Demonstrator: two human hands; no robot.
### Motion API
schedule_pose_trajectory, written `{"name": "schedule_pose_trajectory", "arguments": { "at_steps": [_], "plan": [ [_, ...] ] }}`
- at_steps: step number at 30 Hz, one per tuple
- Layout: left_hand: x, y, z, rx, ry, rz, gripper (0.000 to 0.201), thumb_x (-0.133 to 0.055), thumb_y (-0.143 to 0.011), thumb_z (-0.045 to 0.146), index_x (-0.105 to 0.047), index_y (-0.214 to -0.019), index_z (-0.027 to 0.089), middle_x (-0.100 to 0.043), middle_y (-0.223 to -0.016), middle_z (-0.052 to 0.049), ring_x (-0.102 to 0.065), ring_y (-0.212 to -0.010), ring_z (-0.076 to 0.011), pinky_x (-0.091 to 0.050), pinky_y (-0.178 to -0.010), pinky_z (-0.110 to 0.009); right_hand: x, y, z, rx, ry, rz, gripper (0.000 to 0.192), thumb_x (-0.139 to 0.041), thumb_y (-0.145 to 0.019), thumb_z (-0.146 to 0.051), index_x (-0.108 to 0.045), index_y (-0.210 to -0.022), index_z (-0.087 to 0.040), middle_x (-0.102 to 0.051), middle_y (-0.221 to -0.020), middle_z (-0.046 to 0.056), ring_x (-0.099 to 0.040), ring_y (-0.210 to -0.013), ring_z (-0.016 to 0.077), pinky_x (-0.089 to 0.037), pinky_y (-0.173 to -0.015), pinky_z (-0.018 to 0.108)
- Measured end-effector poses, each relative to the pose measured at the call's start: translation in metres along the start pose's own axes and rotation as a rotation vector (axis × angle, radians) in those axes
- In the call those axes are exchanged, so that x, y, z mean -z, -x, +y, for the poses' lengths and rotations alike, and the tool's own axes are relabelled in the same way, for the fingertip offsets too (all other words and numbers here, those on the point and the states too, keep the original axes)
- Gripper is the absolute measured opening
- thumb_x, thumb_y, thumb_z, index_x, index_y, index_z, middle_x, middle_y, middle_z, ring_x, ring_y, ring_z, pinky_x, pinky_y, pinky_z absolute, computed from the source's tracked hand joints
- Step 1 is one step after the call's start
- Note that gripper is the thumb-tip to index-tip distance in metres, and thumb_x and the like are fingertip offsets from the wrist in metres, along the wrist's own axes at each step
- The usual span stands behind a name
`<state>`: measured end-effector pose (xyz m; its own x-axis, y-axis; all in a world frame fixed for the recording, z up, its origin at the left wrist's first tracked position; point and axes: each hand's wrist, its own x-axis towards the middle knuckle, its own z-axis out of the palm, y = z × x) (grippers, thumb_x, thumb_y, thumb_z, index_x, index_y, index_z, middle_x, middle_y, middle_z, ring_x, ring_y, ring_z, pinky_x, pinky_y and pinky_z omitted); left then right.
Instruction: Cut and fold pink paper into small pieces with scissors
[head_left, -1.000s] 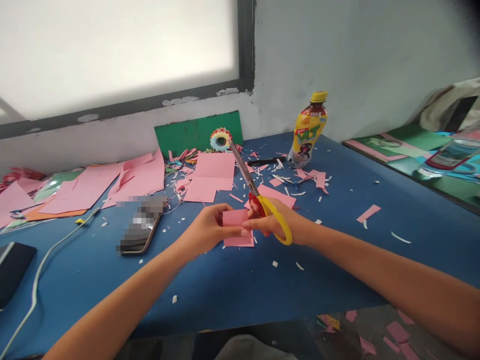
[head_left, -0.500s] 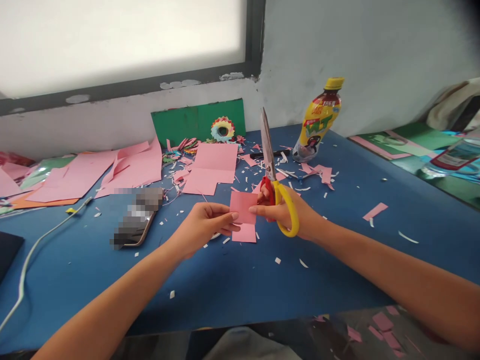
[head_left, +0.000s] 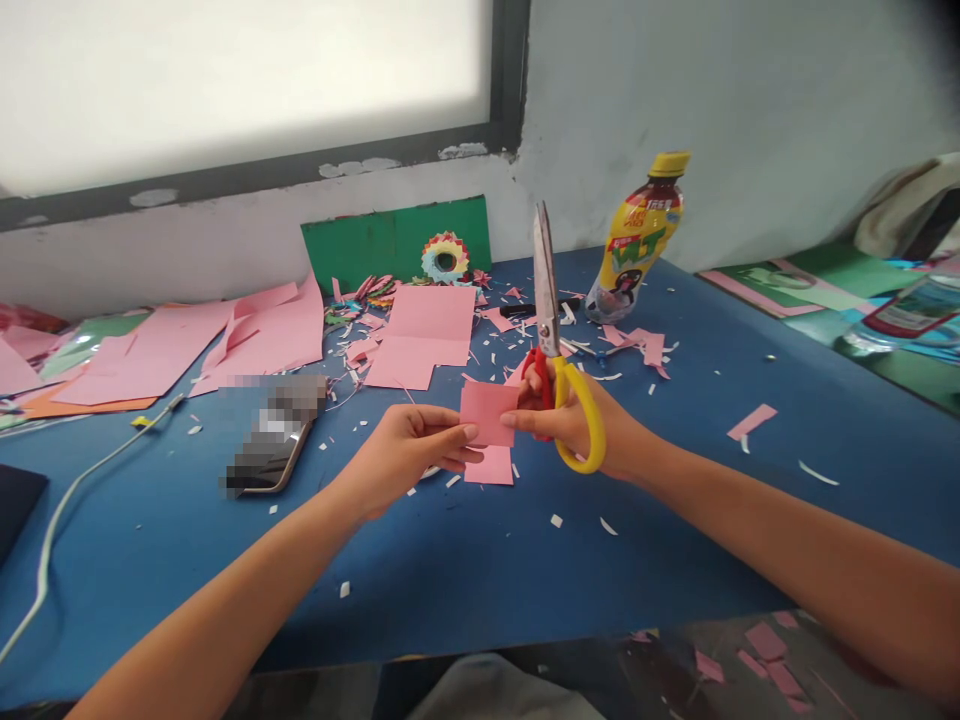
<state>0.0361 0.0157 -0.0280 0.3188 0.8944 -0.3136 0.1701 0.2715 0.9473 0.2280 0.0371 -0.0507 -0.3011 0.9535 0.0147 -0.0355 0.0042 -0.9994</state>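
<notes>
Between my two hands is a small pink piece of paper [head_left: 486, 412], held up over the table. My left hand [head_left: 420, 440] pinches its left edge between thumb and fingers. The thumb of my right hand [head_left: 574, 415] presses on its right edge. That same hand also carries scissors [head_left: 551, 320] with one red and one yellow handle loop, blades together and pointing up. Another pink piece of paper [head_left: 489, 467] lies just below the held one, partly hidden by it.
Blue tabletop [head_left: 450, 570] with scattered white and pink scraps. A phone [head_left: 277, 440] and a white cable [head_left: 56, 525] lie left. Behind are large pink sheets [head_left: 424, 325], a paper ring [head_left: 445, 260] by a green board [head_left: 360, 245], and a yellow-capped bottle [head_left: 637, 235].
The scissors have tilted slightly to the right and more upright in my right hand. The held paper has barely shifted, and my left hand stays in place.
</notes>
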Motion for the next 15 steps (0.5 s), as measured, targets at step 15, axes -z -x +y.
{"name": "schedule_pose_trajectory", "arguments": {
  "at_steps": [15],
  "plan": [
    [-0.0003, 0.0015, 0.0004, -0.037, -0.059, -0.001, 0.021, -0.066, -0.072, 0.033, -0.068, -0.081, 0.013, -0.069, -0.072, -0.004, -0.067, -0.072, -0.0155, -0.053, -0.068, -0.025, 0.0005, 0.0005, 0.0001, 0.011, -0.007, -0.02, 0.046, -0.076, -0.055, -0.032, -0.034, -0.069, -0.021, -0.043, -0.063, -0.008, -0.043, -0.05, 0.0059, -0.036, -0.049, 0.023]
  ]
}}
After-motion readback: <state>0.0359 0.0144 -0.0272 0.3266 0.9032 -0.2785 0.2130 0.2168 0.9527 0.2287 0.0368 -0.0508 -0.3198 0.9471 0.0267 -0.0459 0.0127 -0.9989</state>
